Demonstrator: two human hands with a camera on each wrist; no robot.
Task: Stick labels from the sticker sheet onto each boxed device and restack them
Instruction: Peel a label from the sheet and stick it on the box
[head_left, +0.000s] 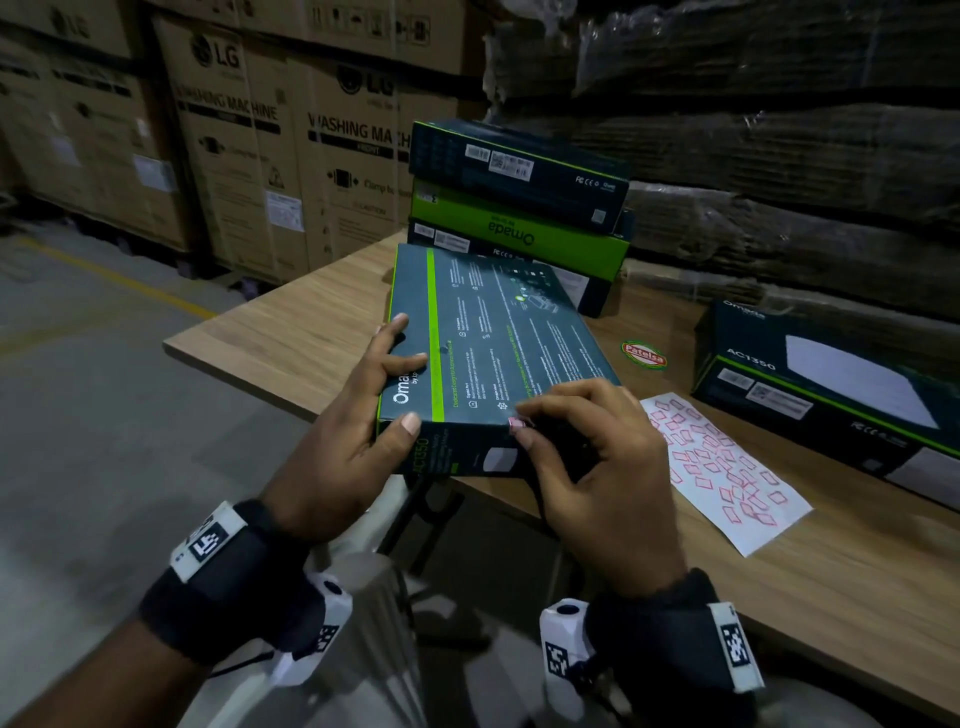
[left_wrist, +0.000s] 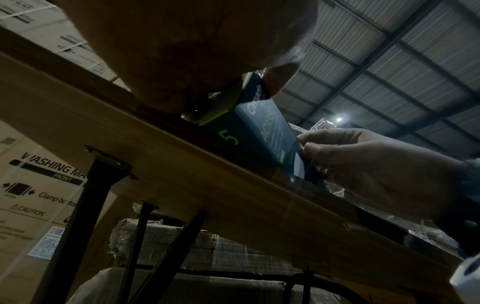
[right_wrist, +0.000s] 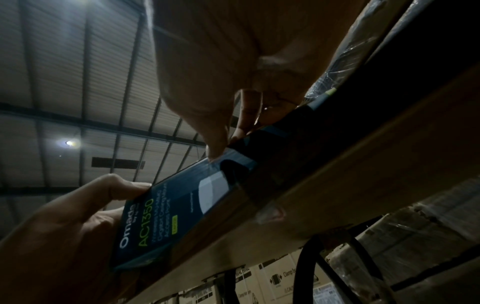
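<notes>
- Currently labelling: your left hand (head_left: 358, 431) grips the box (head_left: 493, 338); your right hand (head_left: 597, 457) pinches a pink label (head_left: 516, 423) at its near edge.
- Next, press it flat, then restack.

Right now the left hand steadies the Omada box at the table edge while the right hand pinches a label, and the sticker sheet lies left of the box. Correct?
No: the sticker sheet lies to the box's right, as the head view shows.

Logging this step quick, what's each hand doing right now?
Left hand: grips the boxed device by its corner.
Right hand: pinches a small pink label at the box edge.
</notes>
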